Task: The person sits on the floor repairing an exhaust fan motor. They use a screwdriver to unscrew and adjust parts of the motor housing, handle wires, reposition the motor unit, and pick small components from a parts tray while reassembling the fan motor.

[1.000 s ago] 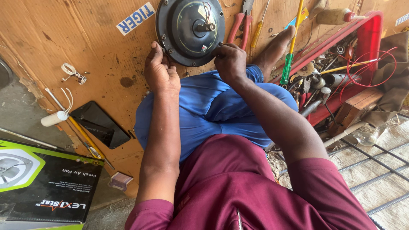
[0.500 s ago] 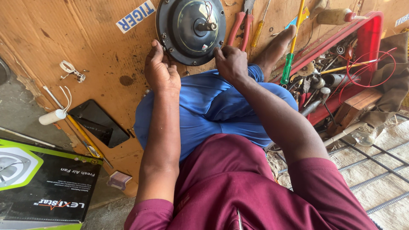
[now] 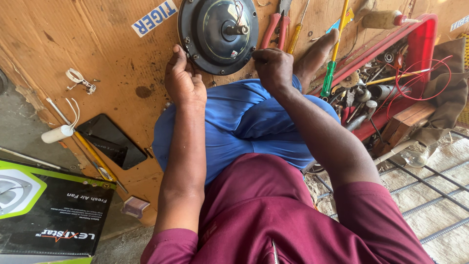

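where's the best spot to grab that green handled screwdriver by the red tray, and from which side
Probably by the green handle, its thickest part, coming from above on the cardboard side. The screwdriver lies with its yellow shaft pointing away and the handle end nearest the person's right hand; the red tray crowds its far side.

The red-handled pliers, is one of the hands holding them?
No. The pliers lie untouched on the cardboard beside the round motor housing.

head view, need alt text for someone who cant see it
Seen from above, a seated person's left hand and right hand touch the rim of a round dark fan motor on a cardboard sheet. A red tool tray sits to the right, with pliers and a green-handled screwdriver nearby; a black phone lies left.
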`<state>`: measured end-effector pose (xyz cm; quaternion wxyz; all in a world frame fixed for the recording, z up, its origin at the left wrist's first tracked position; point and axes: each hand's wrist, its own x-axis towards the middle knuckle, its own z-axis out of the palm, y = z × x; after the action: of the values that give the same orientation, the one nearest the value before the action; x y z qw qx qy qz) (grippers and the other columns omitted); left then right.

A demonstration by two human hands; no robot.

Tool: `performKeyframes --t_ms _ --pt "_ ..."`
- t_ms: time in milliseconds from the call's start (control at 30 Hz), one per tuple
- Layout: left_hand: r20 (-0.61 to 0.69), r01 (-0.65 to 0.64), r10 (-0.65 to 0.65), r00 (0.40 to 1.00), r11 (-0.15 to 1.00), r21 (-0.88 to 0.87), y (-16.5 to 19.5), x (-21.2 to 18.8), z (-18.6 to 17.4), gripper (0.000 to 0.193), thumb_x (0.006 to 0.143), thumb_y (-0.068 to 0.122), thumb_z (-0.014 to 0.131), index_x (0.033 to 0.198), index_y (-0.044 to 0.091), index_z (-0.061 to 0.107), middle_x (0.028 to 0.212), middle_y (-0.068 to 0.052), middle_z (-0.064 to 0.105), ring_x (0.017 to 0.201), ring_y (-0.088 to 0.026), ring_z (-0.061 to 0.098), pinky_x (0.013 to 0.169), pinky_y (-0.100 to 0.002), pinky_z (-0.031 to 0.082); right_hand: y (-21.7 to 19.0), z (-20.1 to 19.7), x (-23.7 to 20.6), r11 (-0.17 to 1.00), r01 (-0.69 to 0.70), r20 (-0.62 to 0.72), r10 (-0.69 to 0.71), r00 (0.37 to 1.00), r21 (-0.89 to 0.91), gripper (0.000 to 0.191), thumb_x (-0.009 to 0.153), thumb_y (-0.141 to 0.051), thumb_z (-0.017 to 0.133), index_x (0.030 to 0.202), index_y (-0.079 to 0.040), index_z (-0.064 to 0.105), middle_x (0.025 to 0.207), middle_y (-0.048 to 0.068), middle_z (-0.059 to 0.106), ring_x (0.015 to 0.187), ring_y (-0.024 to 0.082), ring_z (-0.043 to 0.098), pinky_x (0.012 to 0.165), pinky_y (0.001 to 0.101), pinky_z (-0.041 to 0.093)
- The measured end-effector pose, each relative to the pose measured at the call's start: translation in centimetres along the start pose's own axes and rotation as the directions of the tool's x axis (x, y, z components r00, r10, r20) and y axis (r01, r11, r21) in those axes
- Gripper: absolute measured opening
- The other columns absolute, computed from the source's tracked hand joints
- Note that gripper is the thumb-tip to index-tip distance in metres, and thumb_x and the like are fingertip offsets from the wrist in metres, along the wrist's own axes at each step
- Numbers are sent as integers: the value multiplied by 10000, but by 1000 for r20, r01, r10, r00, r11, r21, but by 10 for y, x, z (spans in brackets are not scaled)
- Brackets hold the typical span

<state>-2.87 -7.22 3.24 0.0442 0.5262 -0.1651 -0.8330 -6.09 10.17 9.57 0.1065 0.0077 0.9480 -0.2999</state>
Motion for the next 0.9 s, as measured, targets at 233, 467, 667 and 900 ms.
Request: performKeyframes --t_ms 233,467,667,900 --pt "16 13 -13 1000 1000 0 1 0 0 295 949 154 741 1199 20 659 1121 -65 685 1028 -161 637 903 -330 514 -6 3 -4 990 -122 152 112 982 64 225 774 -83 821 997 -110 823 920 119 770 833 234 766 792 336 599" --pt "19 9 -9 1000 1000 2 1 0 0 296 942 141 736 1205 26 668 1112 -55 696 1011 -151 644 899 -322 517 0 2 -4 1000 -6 56 5 998 5 235 791 -94 820 1025 -107 817 969 117 777 873 241 764 820 341 597" --pt "8 0 0 1000 1000 14 0 0 -1 276 945 133 738 1192 35 666 1104 -49 696 996 -145 646 885 -321 519 -2 6 -4 999 -44 127 43 991 6 219 790 -103 820 1009 -110 825 947 119 777 862 247 761 815 345 591" --pt "17 6 -7 1000 1000 7 0 1 -2 285 939 134 727 1198 32 668 1112 -52 701 1010 -145 655 901 -319 530 -2 4 -2 999 -49 61 50 997 -15 235 780 -97 817 1015 -109 821 969 119 777 883 248 758 833 345 585"
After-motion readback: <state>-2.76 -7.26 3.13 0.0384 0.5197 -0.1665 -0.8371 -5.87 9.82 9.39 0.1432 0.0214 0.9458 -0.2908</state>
